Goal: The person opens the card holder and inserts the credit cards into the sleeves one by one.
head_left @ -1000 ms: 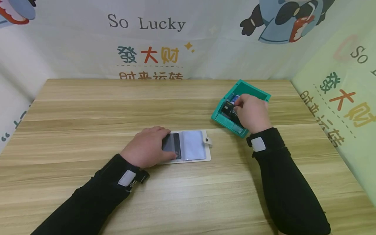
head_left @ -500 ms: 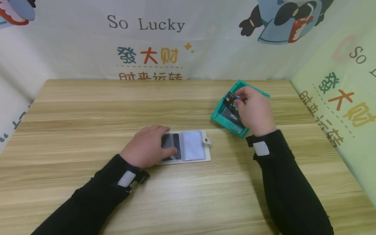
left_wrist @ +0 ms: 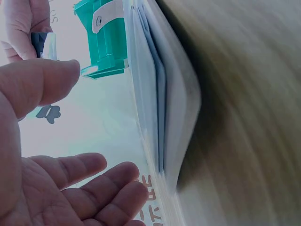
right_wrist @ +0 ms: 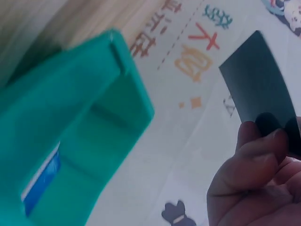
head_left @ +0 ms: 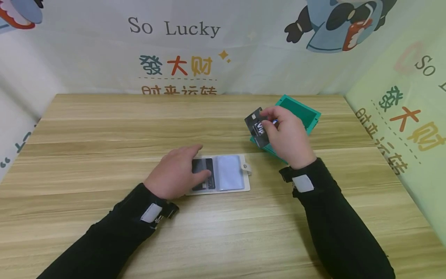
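A black card marked VIP (head_left: 257,128) is pinched between the thumb and fingers of my right hand (head_left: 290,135), raised over the left edge of the green box (head_left: 303,110). In the right wrist view the dark card (right_wrist: 258,84) stands clear of the box, and a blue card (right_wrist: 43,181) lies inside it. My left hand (head_left: 175,174) hovers over the left part of an open white card holder (head_left: 230,172). Its fingers are spread and hold nothing; the left wrist view shows them apart from the holder's pages (left_wrist: 157,94). A dark card (head_left: 209,166) sits in the left sleeve.
The wooden table (head_left: 104,128) carries the holder near its middle and the green box toward the back right. Printed cloth (head_left: 244,69) hangs behind and at both sides. A snap strap (head_left: 246,167) sticks out at the holder's right edge.
My right hand has lifted the VIP card out of the green box and moved left with it. My left hand has risen slightly off the holder, its thumb and fingers loosening.
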Demonstrator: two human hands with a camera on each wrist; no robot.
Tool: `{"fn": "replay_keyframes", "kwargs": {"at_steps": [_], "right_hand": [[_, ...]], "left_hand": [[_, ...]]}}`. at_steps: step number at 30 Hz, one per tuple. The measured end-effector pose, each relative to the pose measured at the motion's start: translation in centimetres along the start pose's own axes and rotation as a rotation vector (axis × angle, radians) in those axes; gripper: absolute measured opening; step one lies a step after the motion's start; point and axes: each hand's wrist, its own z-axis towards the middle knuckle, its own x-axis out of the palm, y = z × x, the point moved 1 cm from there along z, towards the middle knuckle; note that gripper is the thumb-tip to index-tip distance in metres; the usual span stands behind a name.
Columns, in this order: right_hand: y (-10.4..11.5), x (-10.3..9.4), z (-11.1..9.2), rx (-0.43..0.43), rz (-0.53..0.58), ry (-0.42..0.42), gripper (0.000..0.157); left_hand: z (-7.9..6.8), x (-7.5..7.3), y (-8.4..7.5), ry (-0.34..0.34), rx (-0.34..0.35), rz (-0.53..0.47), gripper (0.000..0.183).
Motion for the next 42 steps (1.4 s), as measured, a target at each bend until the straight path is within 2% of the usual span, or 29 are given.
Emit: {"fn": "replay_keyframes", "kwargs": {"at_steps": [5, 13, 17, 23, 34, 42], "right_hand": [[0.6, 1.4, -0.5, -0.036, 0.025, 0.051, 0.021], [1.2, 4.2, -1.4, -0.095, 0.094, 0.206, 0.028], [1.7, 4.9, -1.9, -0.096, 0.143, 0.26, 0.029], [2.1, 5.4, -2.2, -0.12, 0.183, 0.317, 0.034], [2.0, 5.9, -2.3, -0.056, 0.249, 0.403, 0.038], [2.1, 6.3, -2.4, -0.057, 0.271, 0.455, 0.04]], "left_hand": [[0.0, 0.1, -0.1, -0.023, 0.0, -0.056, 0.076], [0.0, 0.1, -0.4, -0.022, -0.03, -0.201, 0.077], [0.1, 0.0, -0.6, -0.019, -0.022, -0.303, 0.075], [0.3, 0.1, -0.9, -0.057, 0.012, -0.43, 0.071], [0.5, 0.2, -0.7, -0.086, -0.006, -0.493, 0.072], [0.5, 0.0, -0.8, -0.131, -0.035, -0.491, 0.055]]}}
